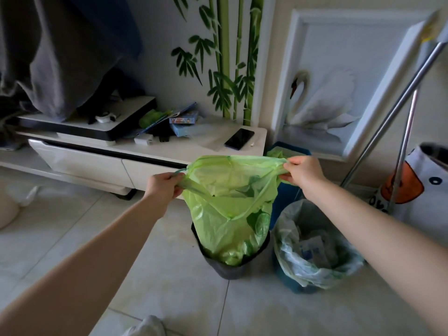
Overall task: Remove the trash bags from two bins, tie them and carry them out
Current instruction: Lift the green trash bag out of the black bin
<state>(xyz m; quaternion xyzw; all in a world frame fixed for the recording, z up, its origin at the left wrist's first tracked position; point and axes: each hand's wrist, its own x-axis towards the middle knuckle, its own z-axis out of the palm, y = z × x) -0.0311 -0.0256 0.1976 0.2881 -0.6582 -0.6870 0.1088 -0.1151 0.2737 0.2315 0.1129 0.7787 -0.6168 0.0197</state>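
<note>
- Left hand (pixel 164 186) and right hand (pixel 301 169) each pinch one side of the green bag (pixel 228 214) mouth, stretched wide; bag bottom sits inside the dark bin (pixel 228 271).
- Advice: lift straight up, then gather both sides together for the knot.
- Blue bin (pixel 298 284) with pale liner (pixel 315 270) stands just right; low cabinet (pixel 169 151) behind, metal poles (pixel 397 93) right. Open floor (pixel 72 214) lies left.

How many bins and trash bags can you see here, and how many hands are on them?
Bins: 3, a dark bin, a blue bin, another blue bin behind
Trash bags: 3, a green bag, a pale bag, a green liner
Hands: 2, left hand, right hand, both on the green bag
Total: 8
</note>
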